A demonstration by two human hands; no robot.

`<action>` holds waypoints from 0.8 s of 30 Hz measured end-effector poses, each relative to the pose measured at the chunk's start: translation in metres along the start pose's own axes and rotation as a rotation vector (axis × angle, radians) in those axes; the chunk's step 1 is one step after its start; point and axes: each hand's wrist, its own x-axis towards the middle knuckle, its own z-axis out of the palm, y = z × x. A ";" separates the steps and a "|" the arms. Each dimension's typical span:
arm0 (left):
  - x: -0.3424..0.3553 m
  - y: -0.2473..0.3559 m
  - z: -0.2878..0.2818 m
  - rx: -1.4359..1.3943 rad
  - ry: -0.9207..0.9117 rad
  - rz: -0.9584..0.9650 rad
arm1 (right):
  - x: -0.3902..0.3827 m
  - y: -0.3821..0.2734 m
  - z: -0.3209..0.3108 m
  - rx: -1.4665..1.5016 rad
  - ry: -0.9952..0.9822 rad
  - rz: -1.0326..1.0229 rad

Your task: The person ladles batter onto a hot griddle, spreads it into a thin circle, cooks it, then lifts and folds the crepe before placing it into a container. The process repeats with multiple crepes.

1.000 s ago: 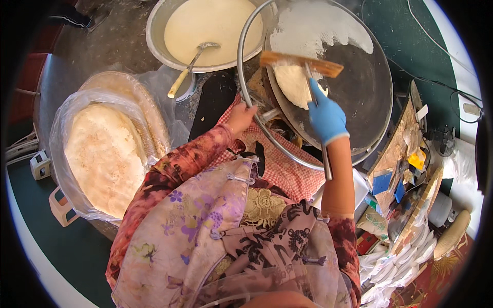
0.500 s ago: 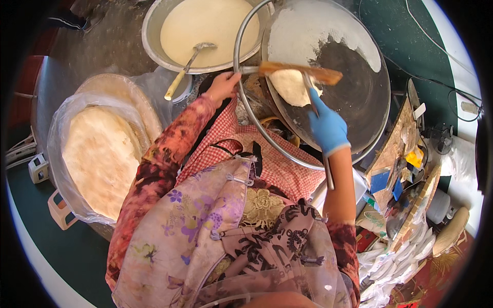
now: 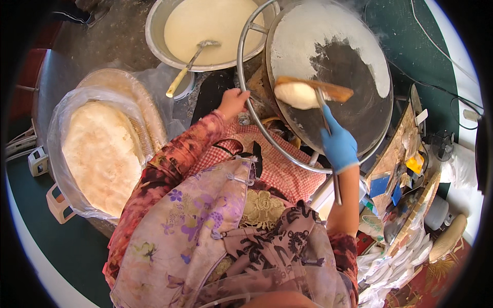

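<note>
My left hand [image 3: 233,104] is closed on the near-left part of a metal ring [image 3: 241,56] that runs around a round dark griddle [image 3: 344,110]. In a blue glove, my right hand [image 3: 340,146] grips the metal handle of a spreader with a wooden blade [image 3: 336,92]. That blade rests over the griddle's near-left part, against a pale lump of batter or soft dough [image 3: 296,96]. A thin white layer of batter [image 3: 308,38] coats the far and left parts of the griddle, with steam near its far edge. The nearer part shows bare black.
Left of the griddle stands a large metal basin [image 3: 154,49] of pale batter, with a ladle [image 3: 177,83] in it. Further left, a stack of round flatbreads [image 3: 100,159] sits in clear plastic. Boards, packets and cables crowd the right side.
The ring and griddle have turned clockwise, and the batter layer reaches further down the right. My left hand sits lower along the ring. The spreader and lump have shifted slightly nearer and right.
</note>
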 end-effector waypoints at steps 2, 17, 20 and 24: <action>0.018 0.016 -0.015 0.047 -0.028 -0.052 | -0.004 0.012 -0.011 0.039 0.002 0.026; -0.036 -0.016 0.009 -0.182 -0.072 -0.074 | 0.020 0.012 -0.011 0.120 0.124 -0.089; -0.049 -0.026 0.035 -0.202 -0.061 -0.172 | 0.055 -0.013 0.000 0.075 0.151 -0.113; -0.019 -0.006 0.016 -0.070 -0.049 -0.129 | 0.031 -0.020 0.008 -0.069 0.041 -0.051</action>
